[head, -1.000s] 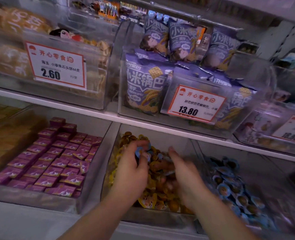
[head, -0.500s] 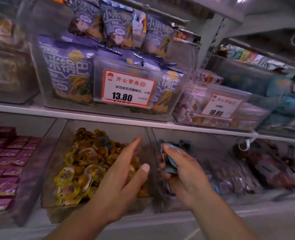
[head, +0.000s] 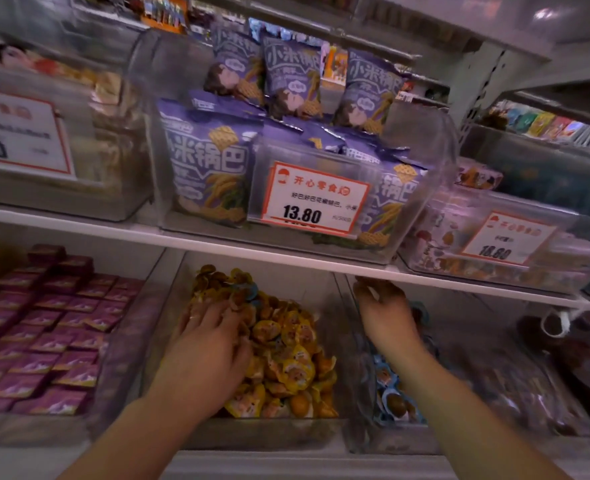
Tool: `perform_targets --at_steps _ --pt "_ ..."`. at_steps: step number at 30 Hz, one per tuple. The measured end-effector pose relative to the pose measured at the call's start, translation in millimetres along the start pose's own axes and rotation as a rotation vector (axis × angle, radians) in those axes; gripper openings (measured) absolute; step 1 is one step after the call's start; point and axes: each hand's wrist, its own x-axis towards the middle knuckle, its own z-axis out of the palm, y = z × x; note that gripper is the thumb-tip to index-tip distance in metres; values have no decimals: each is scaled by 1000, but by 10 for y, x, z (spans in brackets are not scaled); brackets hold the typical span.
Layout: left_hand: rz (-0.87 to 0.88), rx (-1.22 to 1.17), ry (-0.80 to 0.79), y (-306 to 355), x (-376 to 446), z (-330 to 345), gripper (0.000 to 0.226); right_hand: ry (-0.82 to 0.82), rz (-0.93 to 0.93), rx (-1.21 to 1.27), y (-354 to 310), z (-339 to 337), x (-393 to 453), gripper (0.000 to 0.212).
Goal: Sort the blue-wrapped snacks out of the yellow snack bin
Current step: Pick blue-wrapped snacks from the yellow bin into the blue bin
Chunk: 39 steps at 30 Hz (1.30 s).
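The clear bin (head: 167,344) on the lower shelf holds a pile of yellow-wrapped snacks (head: 293,355). A blue-wrapped snack (head: 251,293) shows near the back of that pile. My left hand (head: 206,344) lies on the left part of the pile with its fingers spread among the wrappers. To the right, a neighbouring clear bin holds blue-wrapped snacks (head: 390,393). My right hand (head: 383,313) hovers over the back of that bin, just under the shelf edge. It is blurred, and I cannot make out whether its curled fingers hold anything.
Purple boxed snacks (head: 44,341) fill the bin at left. A bin of dark packets (head: 529,379) stands at right. The white shelf edge (head: 252,251) runs right above both hands. It carries bins of purple bags (head: 210,174) and a 13.80 price tag (head: 314,202).
My right hand carried blue-wrapped snacks from the yellow bin to over the blue bin. My left hand dropped from above the pile onto the yellow snacks. The view swung right, then partly back.
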Motion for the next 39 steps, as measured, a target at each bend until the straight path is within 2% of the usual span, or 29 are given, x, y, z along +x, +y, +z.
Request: perform_targets --at_steps 2,4,9,12,14,17,22,27,33,39 --pt "-24 36 -83 -37 -12 58 55 17 -244 -121 -235 139 -162 38" --pt "-8 55 -88 -82 -13 94 50 -132 -380 -146 -469 370 -195 38" --pt "-8 35 -72 -103 -18 108 50 -617 -302 -234 -708 1062 185 31" --pt "-18 -31 -67 -134 -11 116 50 -788 -250 -362 -656 1371 393 56" --pt "-15 -56 -59 -161 2 123 55 -802 -229 -355 -590 1524 471 64" --pt "-15 -112 -37 -172 9 131 58 -751 -248 -327 -506 1654 544 52" --pt "-47 -186 5 -175 21 133 46 -742 -264 -297 -441 1670 553 63" --pt "-65 -215 10 -175 22 126 43 -731 -236 -269 -427 1607 603 44" --pt "-69 -202 22 -176 30 128 36 -831 -241 -317 -436 1604 493 59" --pt "-84 -219 23 -168 43 112 35 -811 -132 -204 -452 1502 437 21"
